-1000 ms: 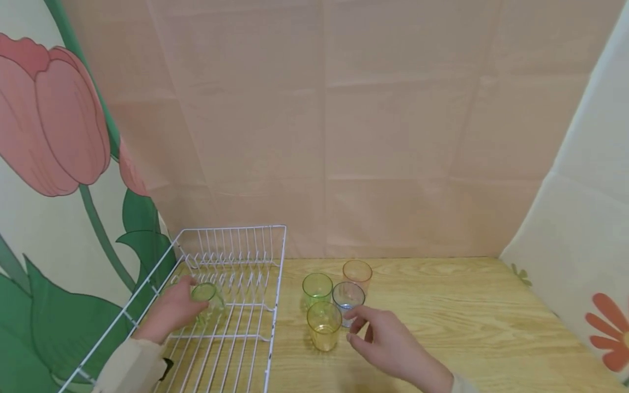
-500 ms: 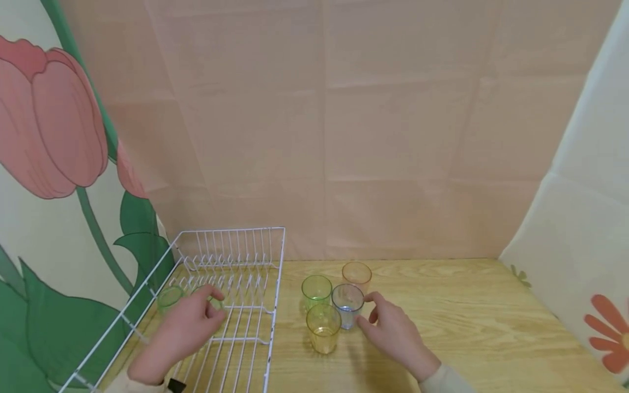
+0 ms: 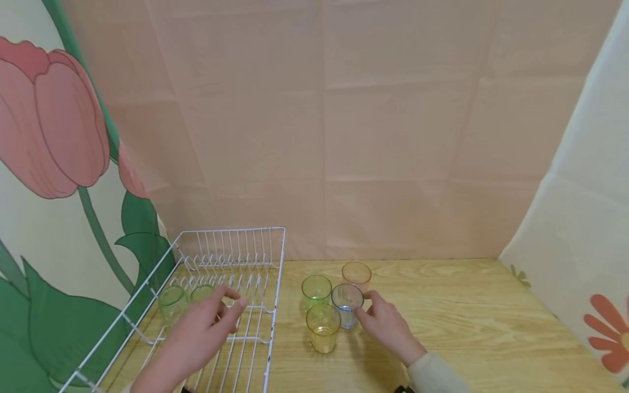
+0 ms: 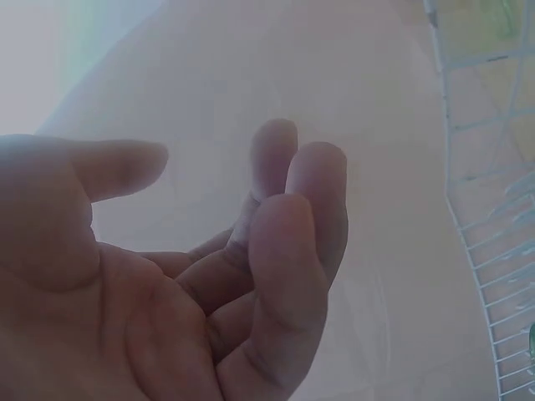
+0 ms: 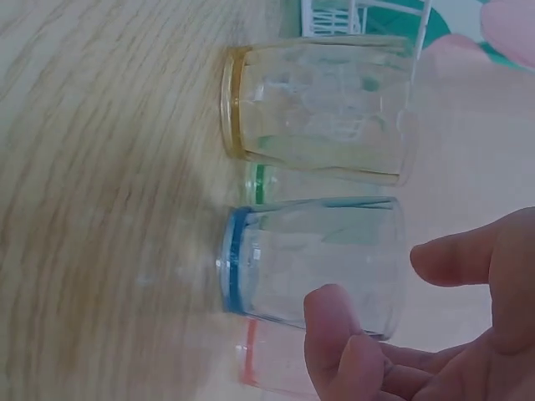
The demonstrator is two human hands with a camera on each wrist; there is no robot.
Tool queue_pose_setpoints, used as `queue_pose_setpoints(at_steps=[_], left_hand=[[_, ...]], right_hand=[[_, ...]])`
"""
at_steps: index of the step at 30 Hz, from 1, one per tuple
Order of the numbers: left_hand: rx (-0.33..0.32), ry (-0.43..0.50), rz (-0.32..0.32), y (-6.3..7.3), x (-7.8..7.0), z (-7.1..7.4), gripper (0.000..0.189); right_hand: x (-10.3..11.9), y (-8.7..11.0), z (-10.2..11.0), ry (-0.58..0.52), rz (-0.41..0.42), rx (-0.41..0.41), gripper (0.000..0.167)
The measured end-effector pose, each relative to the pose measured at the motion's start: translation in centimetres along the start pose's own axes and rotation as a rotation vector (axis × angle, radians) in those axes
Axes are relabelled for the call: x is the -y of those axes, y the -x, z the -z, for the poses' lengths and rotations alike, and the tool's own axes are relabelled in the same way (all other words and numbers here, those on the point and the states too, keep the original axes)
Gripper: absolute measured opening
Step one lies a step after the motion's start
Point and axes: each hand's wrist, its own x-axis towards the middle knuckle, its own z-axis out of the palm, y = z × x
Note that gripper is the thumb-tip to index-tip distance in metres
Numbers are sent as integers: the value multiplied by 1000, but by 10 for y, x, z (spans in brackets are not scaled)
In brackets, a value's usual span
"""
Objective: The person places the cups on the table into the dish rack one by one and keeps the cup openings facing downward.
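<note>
I get soft light in the head view, a faint shadow on the table (image 3: 467, 327) right of the rack (image 3: 275, 305). My left wrist view is hazy, glaring opposite the rack.

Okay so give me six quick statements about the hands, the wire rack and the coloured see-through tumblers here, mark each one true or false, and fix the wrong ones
1. Two see-through green tumblers are in the white wire rack. True.
2. The right hand is at the see-through blue tumbler on the wood-grain table. True.
3. The blue tumbler lies on its side. False: it stands upright.
4. The left hand holds nothing. True.
5. In the head view, the rack is right of the blue tumbler. False: it is to the left.
6. Only three tumblers stand on the table. False: four do, the blue one plus a see-through yellow one, a green one and an orange one.
</note>
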Motion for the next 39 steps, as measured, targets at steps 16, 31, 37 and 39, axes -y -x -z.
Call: queue_pose_setpoints(at_steps=[16,31,37,39], left_hand=[[9,54,-7,4,-9,-5,39],[54,92,-61,0,-11,-15,38],[62,101,-100,0,-12,-21,41],[63,90,-94,0,-12,-23,42]], right_hand=[[-12,-13,-10,-338,-157,111,36],[-15,-13,1,-323,-154,110,35],[-9,-6,11,-264,-131,86,37],[-5,-3,16,-241,-114,77,38]])
